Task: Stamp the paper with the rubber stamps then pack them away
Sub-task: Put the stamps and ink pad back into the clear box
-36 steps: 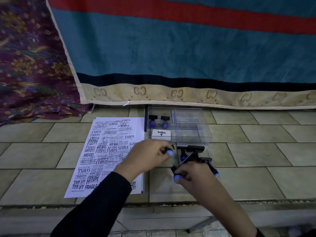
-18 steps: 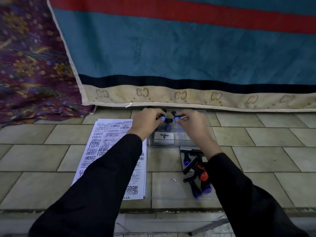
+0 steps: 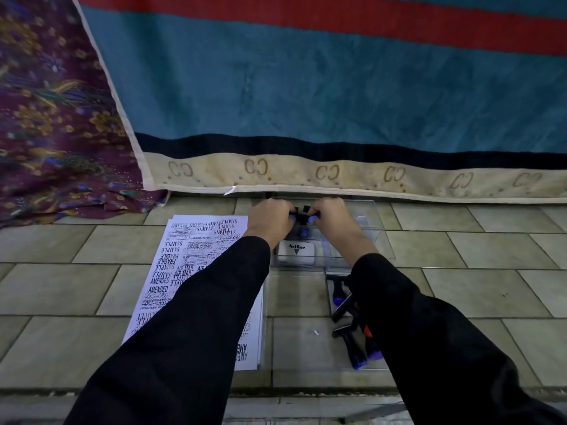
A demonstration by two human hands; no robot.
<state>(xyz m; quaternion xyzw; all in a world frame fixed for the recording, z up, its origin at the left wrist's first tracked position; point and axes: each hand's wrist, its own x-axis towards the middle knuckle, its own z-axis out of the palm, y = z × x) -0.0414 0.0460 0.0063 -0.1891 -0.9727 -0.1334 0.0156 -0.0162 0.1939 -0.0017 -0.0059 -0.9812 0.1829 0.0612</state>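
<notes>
Head view, surface: a tiled worktop of pale beige tiles carried everything.
Room: a teal blanket with a red stripe and a beige lettered border hung behind; a purple floral cloth lay at far left.
Paper: the paper, covered in black impressions, lay flat left of the box, its long axis running near to far and leaning slightly right at the far end.
Box: the clear box sat right of the sheet, with a white ink pad in its left compartment.
Left hand: the left hand pinched a blue-knobbed stamp over the box's far end.
Right hand: the right hand pinched a second stamp just beside it.
Held stamps' pointing: knobs sat at the fingertips, black bases facing the gap between the hands.
Loose stamps: the loose stamps lay on their sides near the right sleeve, mostly with their knobs toward the person.
Change: one second earlier both hands were at the near pile; since then they had reached to the box's far end.
</notes>
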